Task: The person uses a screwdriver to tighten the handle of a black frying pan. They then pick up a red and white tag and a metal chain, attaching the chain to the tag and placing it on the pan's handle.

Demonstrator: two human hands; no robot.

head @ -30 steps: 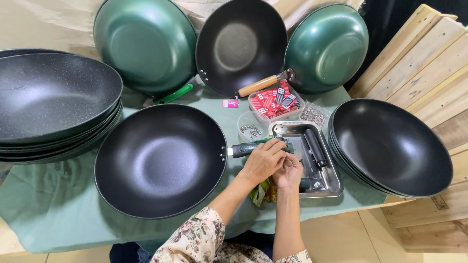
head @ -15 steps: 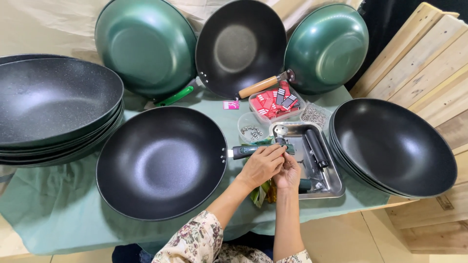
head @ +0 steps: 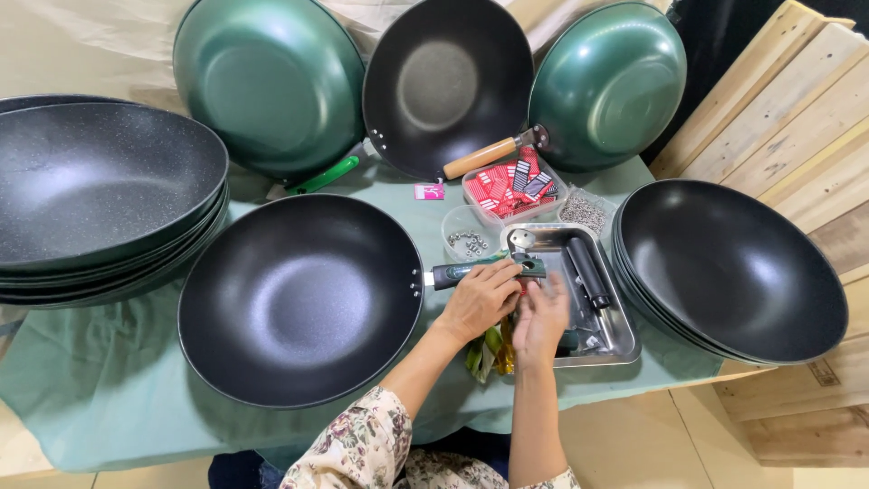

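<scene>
Views: one, head-worn.
Position: above the green-clothed table (head: 109, 398), at its near edge.
Facing: steeply down and forward, reaching the pans propped at the back.
Distance: near, arm's reach.
Shared: nothing, single view.

Cookware assembly workshop: stacked woks (head: 100, 195), metal parts tray (head: 615, 335), screws (head: 468, 241).

Surface (head: 109, 398), green cloth covered: black wok (head: 299, 299), wok stacks left (head: 100, 199) and right (head: 733, 267), steel tray (head: 615, 335), small tubs (head: 511, 186).
</scene>
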